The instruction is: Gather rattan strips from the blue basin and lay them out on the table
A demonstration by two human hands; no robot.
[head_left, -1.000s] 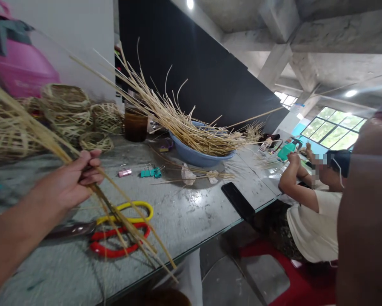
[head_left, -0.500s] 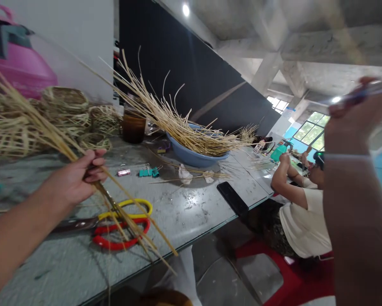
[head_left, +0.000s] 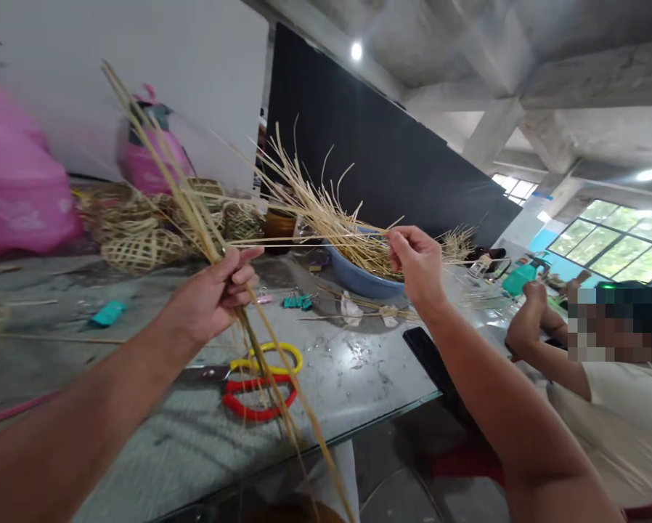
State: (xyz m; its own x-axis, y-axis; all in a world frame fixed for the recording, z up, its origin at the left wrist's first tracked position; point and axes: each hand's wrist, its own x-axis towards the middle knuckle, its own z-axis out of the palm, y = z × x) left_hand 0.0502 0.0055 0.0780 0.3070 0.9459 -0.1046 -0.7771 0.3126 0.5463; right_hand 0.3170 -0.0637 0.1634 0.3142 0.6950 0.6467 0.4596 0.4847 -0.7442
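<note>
My left hand is closed around a bundle of thin bamboo strips, which slants from upper left down past the table edge. My right hand is raised in front of the basin, thumb and fingertips pinched on pale strips that stretch left toward the bundle. Whether those strips join the bundle is hard to make out. Behind my right hand, a blue basin is heaped with loose bamboo strips. Below the bundle lie scissors with one red and one yellow handle, partly crossed by the strips.
Woven baskets and pink spray bottles stand along the wall. Teal binder clips and crumpled tissue lie mid-table. A black phone rests near the front edge. A co-worker sits at the right.
My right hand has come down from high on the right to pinch strips before the basin. My left hand still grips the bundle. The view has turned left.
</note>
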